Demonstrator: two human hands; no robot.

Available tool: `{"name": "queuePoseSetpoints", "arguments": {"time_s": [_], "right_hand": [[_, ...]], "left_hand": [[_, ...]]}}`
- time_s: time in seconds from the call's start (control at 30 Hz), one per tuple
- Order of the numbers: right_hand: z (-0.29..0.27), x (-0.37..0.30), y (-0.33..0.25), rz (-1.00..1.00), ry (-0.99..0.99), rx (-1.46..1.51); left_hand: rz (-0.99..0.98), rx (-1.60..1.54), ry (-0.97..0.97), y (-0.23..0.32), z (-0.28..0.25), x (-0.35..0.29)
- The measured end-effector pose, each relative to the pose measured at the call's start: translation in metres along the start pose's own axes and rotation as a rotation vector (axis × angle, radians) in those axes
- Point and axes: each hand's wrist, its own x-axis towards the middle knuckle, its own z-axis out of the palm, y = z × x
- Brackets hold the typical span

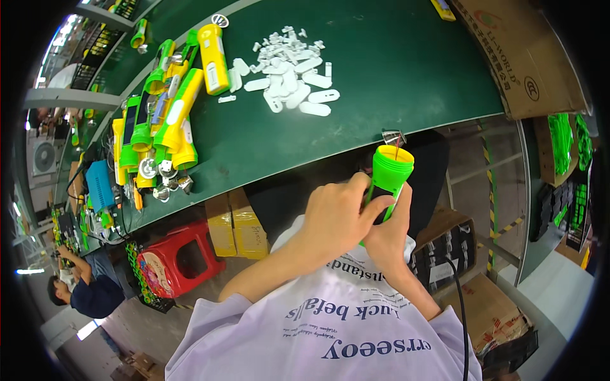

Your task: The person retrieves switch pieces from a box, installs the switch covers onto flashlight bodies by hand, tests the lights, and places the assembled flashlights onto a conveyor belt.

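Two hands [340, 213] around one flashlight body [391, 174], one reflector [393, 137] by its rim.

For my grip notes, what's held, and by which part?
Your left hand and right hand hold the green flashlight body by its barrel, below the open end.

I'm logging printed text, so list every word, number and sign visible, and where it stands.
Pale short-sleeved cloth shirt: large dark lettering, upside down, not copied; fine script too small to read.
Brown cardboard box, upper right: print and signs, not copied.
Red plastic stool: seat lettering blurred.
Yellow-taped brown carton: blurred marks.
Green cylindrical flashlight body: none readable.
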Motion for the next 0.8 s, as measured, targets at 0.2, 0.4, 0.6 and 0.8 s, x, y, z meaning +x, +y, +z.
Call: {"name": "queuePoseSetpoints", "arguments": {"time_s": [0.2,0.4,0.6,0.8], "right_hand": [[-0.011,0.01,-0.012,-0.004,-0.117,-0.08],[-0.013,0.018,-0.003,0.017,-0.055,0.077],[-0.034,0.015,-0.012,0.206,0.005,0.383],[-0.037,0.015,-0.015,0.215,0.007,0.424]], "left_hand": [[0.014,0.066,0.045,0.001,-0.002,0.003],[0.136,0.033,-0.032,-0.007,-0.013,0.015],[0.178,0.571,0.346,-0.08,-0.144,0.08],[0.312,0.711,0.23,-0.121,-0.146,0.097]]}}
